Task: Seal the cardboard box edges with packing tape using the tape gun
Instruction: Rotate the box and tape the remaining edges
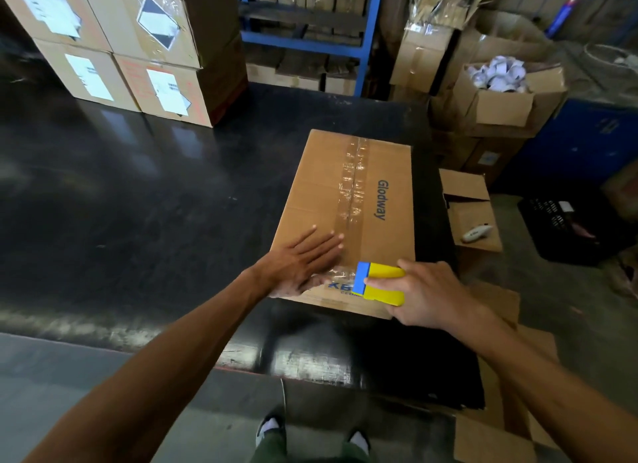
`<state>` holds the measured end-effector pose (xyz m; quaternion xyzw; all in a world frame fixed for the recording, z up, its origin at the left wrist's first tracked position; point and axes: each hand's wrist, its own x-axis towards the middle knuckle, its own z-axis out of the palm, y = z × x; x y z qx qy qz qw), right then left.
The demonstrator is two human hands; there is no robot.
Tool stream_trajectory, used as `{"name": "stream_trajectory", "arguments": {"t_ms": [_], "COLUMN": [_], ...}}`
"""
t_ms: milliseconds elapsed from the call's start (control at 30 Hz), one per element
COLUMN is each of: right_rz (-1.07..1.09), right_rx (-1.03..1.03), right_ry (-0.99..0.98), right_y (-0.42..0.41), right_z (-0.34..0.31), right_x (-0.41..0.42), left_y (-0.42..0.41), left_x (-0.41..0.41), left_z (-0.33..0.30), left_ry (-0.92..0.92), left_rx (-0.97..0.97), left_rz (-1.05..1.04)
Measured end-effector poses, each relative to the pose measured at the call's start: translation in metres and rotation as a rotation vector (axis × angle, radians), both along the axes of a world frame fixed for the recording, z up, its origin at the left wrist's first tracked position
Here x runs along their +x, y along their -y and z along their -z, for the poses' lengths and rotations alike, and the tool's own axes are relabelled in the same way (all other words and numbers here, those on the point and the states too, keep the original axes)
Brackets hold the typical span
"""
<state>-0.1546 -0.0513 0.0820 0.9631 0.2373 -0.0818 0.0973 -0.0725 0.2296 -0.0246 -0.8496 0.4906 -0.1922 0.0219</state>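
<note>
The left hand [303, 262] lies flat, fingers spread, on the cardboard box [348, 221] just beside the tape gun [381, 283], which the right hand [424, 290] grips. If the flat hand slips, the tape may wrinkle.

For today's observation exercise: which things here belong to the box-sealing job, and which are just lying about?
In the job: cardboard box; tape gun; clear tape; left hand; right hand.

Lying about: stacked labelled boxes; open box of paper scraps; black crate; blue shelving.
</note>
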Motion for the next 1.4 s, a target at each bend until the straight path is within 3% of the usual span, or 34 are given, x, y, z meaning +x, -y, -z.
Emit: {"name": "stream_trajectory", "arguments": {"t_ms": [367,1000,1233,1400], "right_rz": [-0.051,-0.017,-0.058,-0.081], "right_rx": [0.175,0.227,0.278,0.263], "right_ry": [0.061,-0.018,0.015,0.031], "right_y": [0.004,0.088,0.093,0.098], "right_z": [0.011,0.015,0.016,0.020], "right_x": [-0.010,-0.021,-0.015,-0.015], "left_y": [0.032,0.033,0.102,0.103], "left_x": [0.004,0.002,-0.010,-0.004], "left_z": [0.021,0.016,0.016,0.025], "left_ry": [-0.017,-0.077,-0.077,-0.102], "left_rx": [-0.032,0.058,0.055,0.092], "left_rz": [0.043,0.019,0.030,0.012]}}
